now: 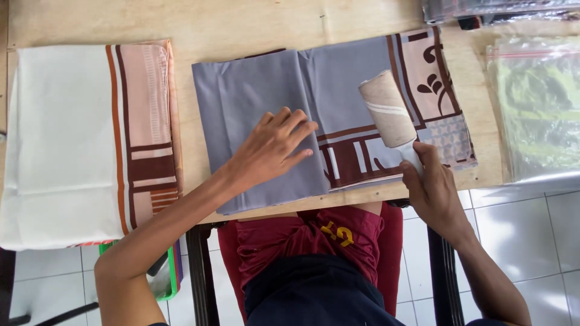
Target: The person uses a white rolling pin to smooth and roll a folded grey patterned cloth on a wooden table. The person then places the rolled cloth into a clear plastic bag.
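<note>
A folded grey cloth (254, 102) with a brown and pink patterned border lies on the wooden table (241, 24) in front of me. My left hand (272, 148) rests flat on its grey part, fingers spread. My right hand (432, 187) grips the white handle of a lint roller (386, 108), whose beige roll lies on the cloth near the patterned border.
A stack of folded cream cloth (60, 139) with orange and brown stripes sits at the left of the table. Clear plastic bags (534, 108) lie at the right, more packaged items (495, 9) at the far right corner. White tiled floor (525, 229) shows below the table edge.
</note>
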